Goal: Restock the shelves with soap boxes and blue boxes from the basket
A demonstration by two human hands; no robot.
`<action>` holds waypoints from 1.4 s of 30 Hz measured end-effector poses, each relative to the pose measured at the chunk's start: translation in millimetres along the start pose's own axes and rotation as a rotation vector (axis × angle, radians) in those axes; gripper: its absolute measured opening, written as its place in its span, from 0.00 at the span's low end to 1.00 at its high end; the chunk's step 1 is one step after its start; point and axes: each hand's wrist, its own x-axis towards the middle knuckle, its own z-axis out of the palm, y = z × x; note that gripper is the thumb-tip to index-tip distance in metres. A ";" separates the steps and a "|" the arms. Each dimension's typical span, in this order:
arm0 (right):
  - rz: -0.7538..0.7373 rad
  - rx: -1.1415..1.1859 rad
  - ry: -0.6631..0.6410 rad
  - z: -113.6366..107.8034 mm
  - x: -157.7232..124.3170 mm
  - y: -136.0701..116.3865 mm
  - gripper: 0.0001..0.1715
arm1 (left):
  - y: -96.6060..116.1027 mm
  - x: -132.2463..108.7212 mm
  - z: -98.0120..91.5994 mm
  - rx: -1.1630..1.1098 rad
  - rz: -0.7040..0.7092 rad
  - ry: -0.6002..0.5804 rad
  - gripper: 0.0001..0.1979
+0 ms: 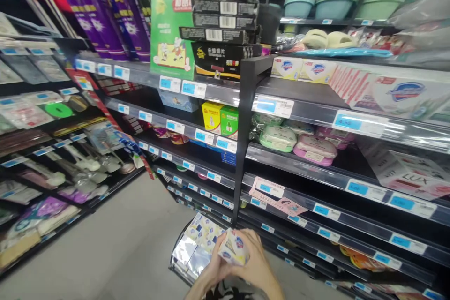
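Observation:
At the bottom centre I hold a white and yellow soap box (232, 247) with a blue oval logo between both hands. My left hand (217, 266) grips its left side, and the fingers of my right hand (256, 254) wrap round the top and right side. I cannot tell whether it is one box or a small stack. Just below and left of my hands stands a dark-edged container (173, 262) filled with more patterned soap packs (201, 232) and shiny wrapped packs (185, 249). My forearms cover part of it.
Matching soap boxes (317, 70) stand on the right shelf (298, 90). Below them are green and pink soap dishes (277, 138) and a LUX carton (413, 176). To the left, black boxes (221, 35) are stacked beside a green box (172, 33). Kitchen utensils (84, 164) fill the far-left shelves.

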 end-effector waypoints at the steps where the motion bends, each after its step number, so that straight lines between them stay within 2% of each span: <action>1: 0.008 -0.026 0.002 0.8 0.4 0.9 0.51 | 3.1 -2.1 1.9 0.044 0.009 -0.010 0.29; 6: -0.012 0.127 0.060 8.3 2.3 13.3 0.41 | 12.5 -8.7 12.1 0.254 0.078 -0.199 0.43; 9: 0.035 0.325 0.147 11.9 0.8 18.5 0.42 | 16.8 -8.5 17.1 0.404 0.132 -0.243 0.43; 13: 0.101 0.614 0.237 9.9 0.4 16.6 0.45 | 27.7 -10.4 20.3 0.515 0.324 -0.079 0.34; 16: 0.087 0.657 0.267 5.0 2.7 10.4 0.46 | 39.3 -17.2 20.8 0.595 0.450 0.013 0.26; 20: 0.068 0.615 0.283 3.2 4.6 6.4 0.49 | 48.0 -24.0 18.6 0.706 0.507 -0.002 0.26; 25: 0.070 0.614 0.298 11.2 0.1 7.1 0.46 | 44.5 -25.7 14.8 0.693 0.487 -0.028 0.27; 29: 0.067 0.543 0.384 19.0 -1.9 1.9 0.43 | 42.6 -25.6 13.8 0.765 0.497 0.013 0.29; 31: 0.042 0.430 0.435 21.7 -1.3 -1.2 0.40 | 41.6 -26.1 12.9 0.816 0.444 0.038 0.30; 35: -0.128 0.094 0.453 23.5 1.3 -3.0 0.32 | 34.9 -30.2 9.3 0.778 0.300 -0.042 0.33; 39: -0.313 -0.134 0.361 24.9 4.5 -1.6 0.31 | 27.4 -34.9 7.9 0.778 0.300 -0.029 0.42; 42: -0.339 -0.188 0.310 27.8 6.5 -2.3 0.31 | 26.9 -35.7 8.8 0.753 0.303 -0.011 0.42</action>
